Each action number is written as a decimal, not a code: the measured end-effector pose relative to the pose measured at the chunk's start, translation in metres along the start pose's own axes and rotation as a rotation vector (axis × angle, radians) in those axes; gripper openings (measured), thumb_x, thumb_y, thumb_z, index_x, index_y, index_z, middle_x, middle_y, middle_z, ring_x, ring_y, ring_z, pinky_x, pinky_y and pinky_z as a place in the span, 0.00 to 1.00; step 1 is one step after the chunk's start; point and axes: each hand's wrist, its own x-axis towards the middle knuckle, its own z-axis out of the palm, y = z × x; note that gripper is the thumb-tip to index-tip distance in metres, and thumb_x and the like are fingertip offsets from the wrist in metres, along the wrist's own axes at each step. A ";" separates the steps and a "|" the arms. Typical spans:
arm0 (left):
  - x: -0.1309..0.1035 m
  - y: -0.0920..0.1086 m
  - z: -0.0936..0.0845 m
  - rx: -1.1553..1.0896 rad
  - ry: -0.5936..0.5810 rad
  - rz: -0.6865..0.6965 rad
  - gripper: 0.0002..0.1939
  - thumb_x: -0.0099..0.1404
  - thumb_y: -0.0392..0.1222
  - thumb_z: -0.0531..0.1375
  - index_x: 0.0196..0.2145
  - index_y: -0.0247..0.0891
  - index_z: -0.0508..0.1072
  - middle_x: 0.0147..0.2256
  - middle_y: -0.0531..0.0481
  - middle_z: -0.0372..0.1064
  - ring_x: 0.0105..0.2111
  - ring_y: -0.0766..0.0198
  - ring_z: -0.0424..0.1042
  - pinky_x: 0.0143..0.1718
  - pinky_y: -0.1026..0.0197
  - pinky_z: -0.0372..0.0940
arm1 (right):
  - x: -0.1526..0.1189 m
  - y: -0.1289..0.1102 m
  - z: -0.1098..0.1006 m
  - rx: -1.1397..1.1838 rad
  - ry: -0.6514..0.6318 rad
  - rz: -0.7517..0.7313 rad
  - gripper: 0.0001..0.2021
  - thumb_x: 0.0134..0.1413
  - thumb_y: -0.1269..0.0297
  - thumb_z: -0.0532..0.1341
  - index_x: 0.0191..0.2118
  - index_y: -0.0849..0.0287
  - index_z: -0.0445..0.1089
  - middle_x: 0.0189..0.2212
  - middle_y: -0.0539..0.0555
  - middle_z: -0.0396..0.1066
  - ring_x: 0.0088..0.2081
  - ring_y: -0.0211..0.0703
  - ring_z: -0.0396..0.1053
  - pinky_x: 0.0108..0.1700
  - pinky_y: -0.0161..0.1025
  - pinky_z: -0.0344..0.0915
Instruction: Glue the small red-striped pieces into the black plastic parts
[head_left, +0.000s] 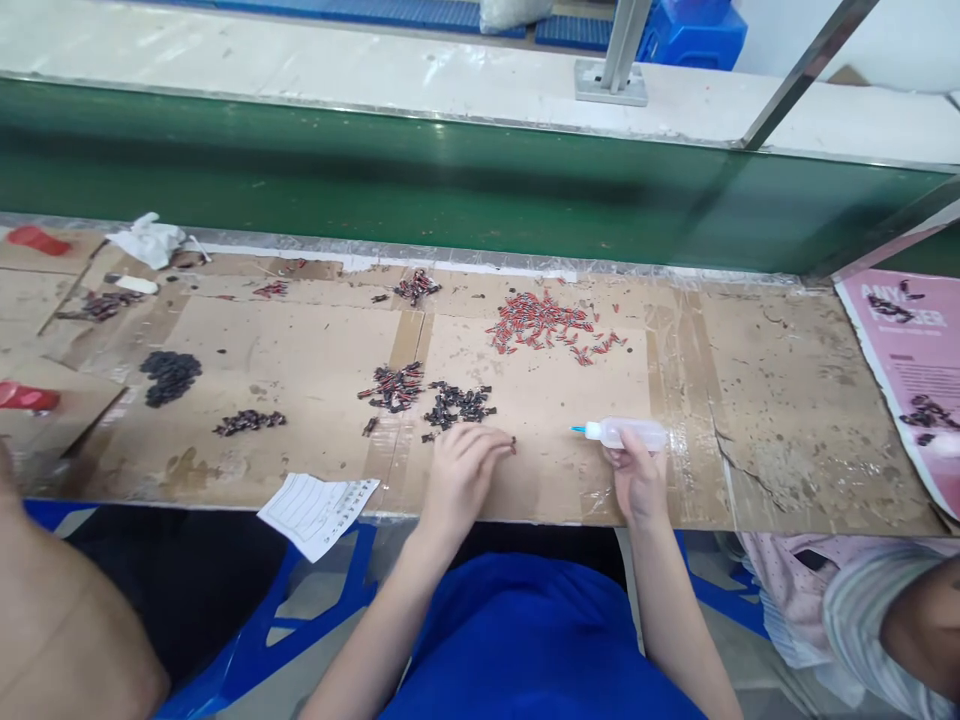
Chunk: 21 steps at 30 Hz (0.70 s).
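Observation:
My left hand (466,468) is just above the cardboard, its fingers closed in a pinch on a small dark part (514,445) whose details are too small to make out. Lying sideways in my right hand (639,480) is a clear squeeze bottle (646,434) with a thin blue tip (578,429) pointing left. Right behind my left hand lies a pile of small black parts (459,402), and beside it a heap of black-and-red parts (395,388). Farther back spreads a pile of small red pieces (541,320) with metallic-looking bits.
Cardboard (570,400) covers the bench, backed by a green wall (375,180). Leftward are black discs (171,377), another row of small parts (250,422) and a paper sheet (319,512) over the front edge. A pink poster (900,370) lies right. People sit at both sides.

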 end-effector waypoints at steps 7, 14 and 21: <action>0.007 0.008 0.032 0.027 -0.050 -0.148 0.06 0.57 0.36 0.67 0.33 0.45 0.77 0.34 0.50 0.80 0.41 0.55 0.74 0.48 0.51 0.56 | -0.008 0.002 0.008 -0.262 0.007 -0.099 0.13 0.40 0.54 0.68 0.21 0.58 0.69 0.19 0.50 0.71 0.23 0.40 0.66 0.27 0.38 0.64; 0.010 0.010 0.027 0.018 -0.070 -0.207 0.06 0.55 0.37 0.67 0.32 0.45 0.78 0.34 0.49 0.80 0.42 0.52 0.74 0.48 0.48 0.57 | -0.011 0.004 0.014 -0.377 -0.095 -0.115 0.12 0.41 0.54 0.68 0.23 0.58 0.72 0.22 0.53 0.75 0.26 0.44 0.70 0.29 0.39 0.67; 0.012 0.010 0.027 -0.030 -0.064 -0.241 0.05 0.54 0.37 0.68 0.31 0.45 0.78 0.32 0.48 0.80 0.40 0.50 0.76 0.51 0.44 0.57 | -0.011 0.007 0.013 -0.401 -0.149 -0.092 0.12 0.42 0.54 0.68 0.24 0.58 0.73 0.23 0.53 0.76 0.26 0.44 0.72 0.30 0.39 0.68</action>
